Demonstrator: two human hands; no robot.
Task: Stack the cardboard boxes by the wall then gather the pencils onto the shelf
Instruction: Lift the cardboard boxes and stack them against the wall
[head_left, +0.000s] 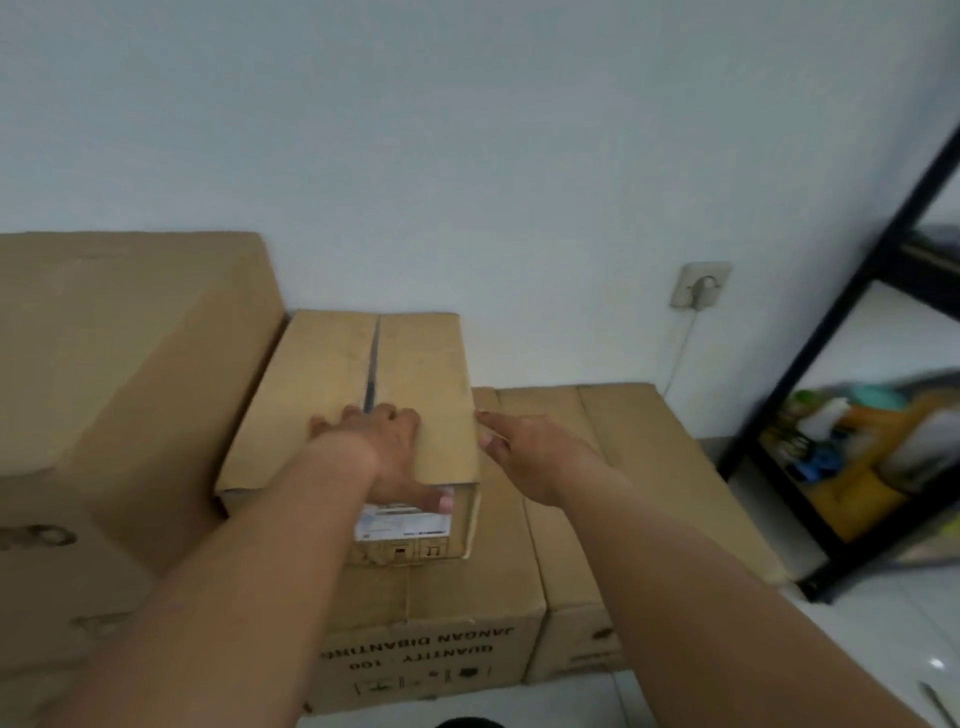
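Judging by the pile, well into the stacking and nowhere yet with the pencils. Small box (415, 374) already up on the printed box (426, 644), far end at the wall (467, 130). Left hand (384, 452) laid on its top, thumb hooked over the near end by the white label, gripping. Right hand (530, 457) released, fingers straight, tips at the right edge of the small box, touching or not hard to tell. Probably left to do: squaring this 1 box, then the whole pencil half. Directly left of the small box and taller, a big box (130, 338); right of it and lower, more low boxes (623, 457) along the wall. Far right of the small box, the black shelf (810, 395), lower level crowded with blurred clutter, so little room there. Nearer than the small box and far right, 1 thin stick (935, 701) on the floor, maybe a pencil, too blurred to say. Up right of the small box, a socket (701, 286) with a cable hanging behind the low boxes: a likely snag.
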